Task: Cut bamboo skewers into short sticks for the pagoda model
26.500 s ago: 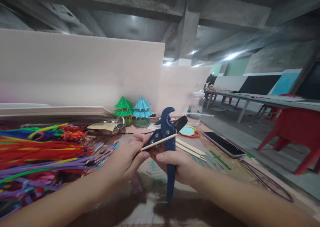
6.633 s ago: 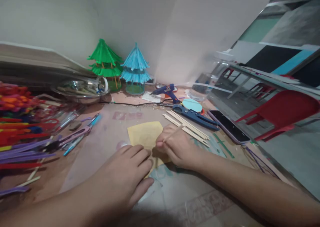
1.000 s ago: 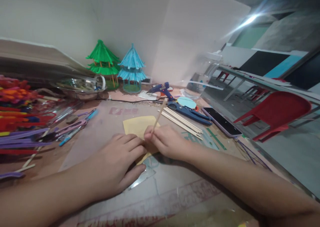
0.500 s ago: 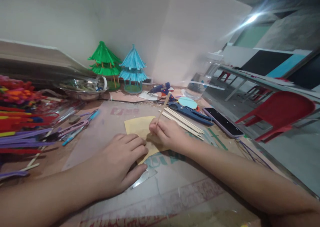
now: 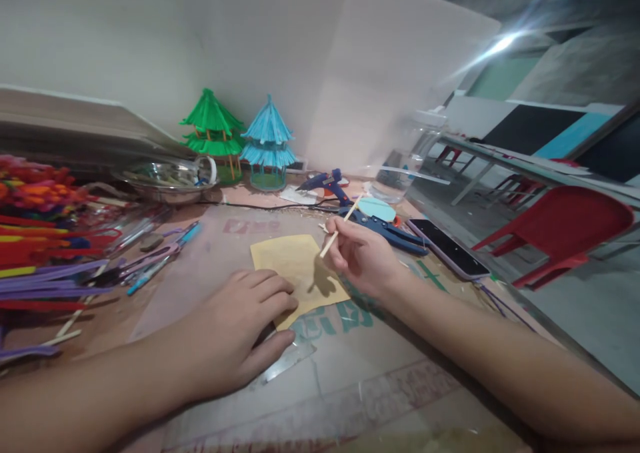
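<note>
A thin wooden stick (image 5: 353, 206) is pinched between the thumb and fingers of my right hand (image 5: 364, 256). It slants, with its lower end just above the right part of a yellow sheet (image 5: 285, 256) that looks like sandpaper. My left hand (image 5: 245, 323) lies flat across the sheet's lower left corner, fingers stretched out. Beyond my right hand, a blue cutter (image 5: 400, 235) lies on the table; the other wooden sticks beside it are mostly hidden by that hand.
Green (image 5: 213, 116) and blue (image 5: 270, 123) pagoda models stand at the back, near a glue gun (image 5: 325, 182) and a water jug (image 5: 400, 173). A phone (image 5: 450, 250) lies right. Pipe cleaners (image 5: 50, 276), scissors (image 5: 160, 253) and a metal bowl (image 5: 170, 190) are left.
My right hand has lifted and moved right, turning its palm more upward, and the stick's lower end has come up from the sheet. The left hand has stayed put.
</note>
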The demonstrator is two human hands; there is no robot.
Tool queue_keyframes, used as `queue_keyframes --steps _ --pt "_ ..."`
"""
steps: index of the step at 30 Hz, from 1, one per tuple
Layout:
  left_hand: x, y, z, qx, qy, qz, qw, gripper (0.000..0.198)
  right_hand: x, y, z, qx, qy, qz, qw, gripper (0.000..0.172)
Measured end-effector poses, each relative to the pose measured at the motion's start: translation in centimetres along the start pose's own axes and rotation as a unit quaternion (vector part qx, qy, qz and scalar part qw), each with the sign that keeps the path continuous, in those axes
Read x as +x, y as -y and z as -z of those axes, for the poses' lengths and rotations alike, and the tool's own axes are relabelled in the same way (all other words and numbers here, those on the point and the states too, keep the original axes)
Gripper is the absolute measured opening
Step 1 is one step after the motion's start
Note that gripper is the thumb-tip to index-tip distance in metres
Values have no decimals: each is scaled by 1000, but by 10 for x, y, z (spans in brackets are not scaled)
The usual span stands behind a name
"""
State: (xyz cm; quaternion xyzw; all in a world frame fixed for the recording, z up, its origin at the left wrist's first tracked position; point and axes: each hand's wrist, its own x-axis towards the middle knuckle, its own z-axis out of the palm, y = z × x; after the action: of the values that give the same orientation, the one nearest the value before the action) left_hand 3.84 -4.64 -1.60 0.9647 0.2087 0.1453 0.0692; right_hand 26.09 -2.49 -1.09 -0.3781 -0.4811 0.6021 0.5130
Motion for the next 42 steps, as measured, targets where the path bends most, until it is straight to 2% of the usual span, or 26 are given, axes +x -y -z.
queue_keyframes --steps 2,5,13,17,20,21,23,25,28,30,33,37,42 --pt "0 1 0 -3 0 2 1000 26 -3 2 -3 56 8 -36 998 18" --pt "1 1 -1 -4 -3 2 1000 26 -5 3 -6 97 8 -61 993 21" --pt "0 2 -2 -6 -1 2 1000 27 -5 1 -5 114 29 -55 992 24" --pt "0 2 -2 -8 1 3 1000 26 -5 -4 -5 41 35 -22 998 25" --pt "0 1 -1 -7 3 3 1000 27 -4 1 -3 -124 9 64 990 37" --pt "0 1 0 -7 3 3 1000 27 -3 6 -1 -207 3 93 974 40" --pt "0 1 0 -6 2 4 1000 27 -2 18 5 -391 13 104 914 43" --pt "-1 1 0 -6 -1 3 1000 26 0 32 14 -558 42 45 828 41" --pt "-1 1 0 -4 -11 1 1000 25 2 47 28 -714 79 -71 692 36" --pt "-1 1 -1 -3 -15 0 1000 24 2 51 34 -764 79 -102 632 35" --pt "-1 2 -1 -3 -19 0 1000 24 1 52 33 -792 70 -114 595 37" --pt "-2 2 -1 2 -20 0 1000 24 -1 53 27 -810 62 -129 568 34" --pt "-4 2 -1 -2 -22 1 1000 24 -3 56 26 -826 10 -126 549 33"
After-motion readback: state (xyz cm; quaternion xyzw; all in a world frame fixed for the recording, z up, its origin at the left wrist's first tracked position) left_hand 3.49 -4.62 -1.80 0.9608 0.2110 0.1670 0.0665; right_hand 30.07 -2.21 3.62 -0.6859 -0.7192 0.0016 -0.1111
